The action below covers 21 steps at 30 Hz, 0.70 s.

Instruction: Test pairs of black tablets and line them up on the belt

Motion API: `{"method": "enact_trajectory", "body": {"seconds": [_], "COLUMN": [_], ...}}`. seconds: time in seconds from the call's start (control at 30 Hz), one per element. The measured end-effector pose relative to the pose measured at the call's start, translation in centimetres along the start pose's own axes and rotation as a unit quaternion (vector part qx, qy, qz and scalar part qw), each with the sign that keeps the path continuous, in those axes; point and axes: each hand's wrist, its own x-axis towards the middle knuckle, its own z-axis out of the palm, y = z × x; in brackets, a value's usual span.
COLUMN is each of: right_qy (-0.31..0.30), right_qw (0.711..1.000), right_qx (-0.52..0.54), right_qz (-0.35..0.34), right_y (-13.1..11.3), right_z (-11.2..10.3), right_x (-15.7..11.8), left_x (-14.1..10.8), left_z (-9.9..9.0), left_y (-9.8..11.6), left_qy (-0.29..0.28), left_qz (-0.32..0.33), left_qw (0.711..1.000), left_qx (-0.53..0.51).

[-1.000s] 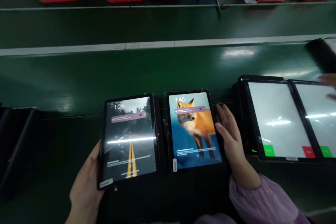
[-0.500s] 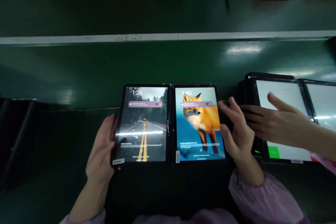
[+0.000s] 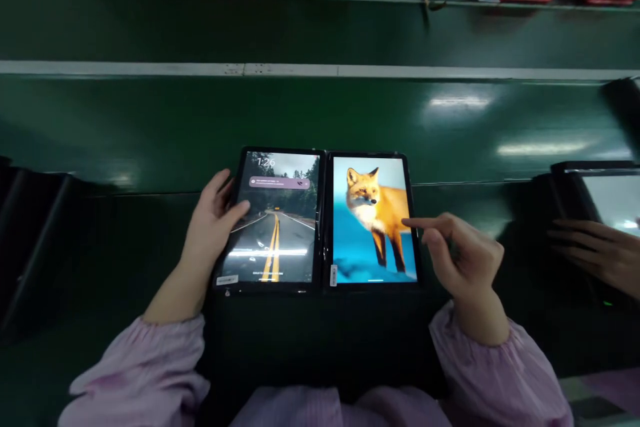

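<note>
The tablets look glossy and glass-like, the worktop smooth and shiny, the sleeves matt cloth.

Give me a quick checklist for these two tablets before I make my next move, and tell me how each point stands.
1. Screens lit: ok. The black-framed rectangular tablet showing a road and the black-framed rectangular tablet showing a fox both glow.
2. Tablets side by side, screens up: ok.
3. Left hand at the road tablet: ok, thumb reaching over its left edge.
4. Right index fingertip pressing the fox screen: cannot tell; it overlaps the right edge, but contact isn't clear.
5. Screens matching: not ok. Only the road screen shows a clock and notification.
6. Co-worker's hand apart from both tablets: ok, far right.
</note>
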Motion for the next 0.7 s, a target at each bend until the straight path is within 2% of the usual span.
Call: {"method": "enact_trajectory", "body": {"seconds": [0.1, 0.2, 0.3, 0.43, 0.57, 0.7], "right_qy": [-0.087, -0.143, -0.200, -0.290, -0.305, -0.305], "right_qw": [0.995, 0.983, 0.966, 0.937, 0.922, 0.925], "right_qx": [0.017, 0.064, 0.107, 0.170, 0.214, 0.196], "right_qz": [-0.035, -0.096, -0.121, -0.097, -0.110, -0.115], "right_y": [-0.2, -0.5, -1.0, -1.2, -0.9, -1.2], "right_z": [-1.1, -1.2, -0.9, -0.4, 0.1, 0.1], "right_x": [-0.7, -1.1, -1.2, -1.3, -1.7, -2.0], "left_x": [0.5, -0.1, -1.7, -4.2, -4.6, -3.9], "left_z": [1.3, 0.7, -1.0, -2.9, -4.1, -4.9], "left_y": [1.5, 1.6, 0.6, -0.2, 0.1, 0.1], "left_qy": [0.057, 0.039, 0.038, 0.023, -0.011, -0.062], "left_qz": [-0.018, -0.015, -0.035, -0.098, -0.142, -0.146], "left_qw": [0.992, 0.988, 0.989, 0.994, 0.989, 0.986], "left_qx": [-0.108, -0.148, -0.136, -0.050, 0.035, 0.041]}}
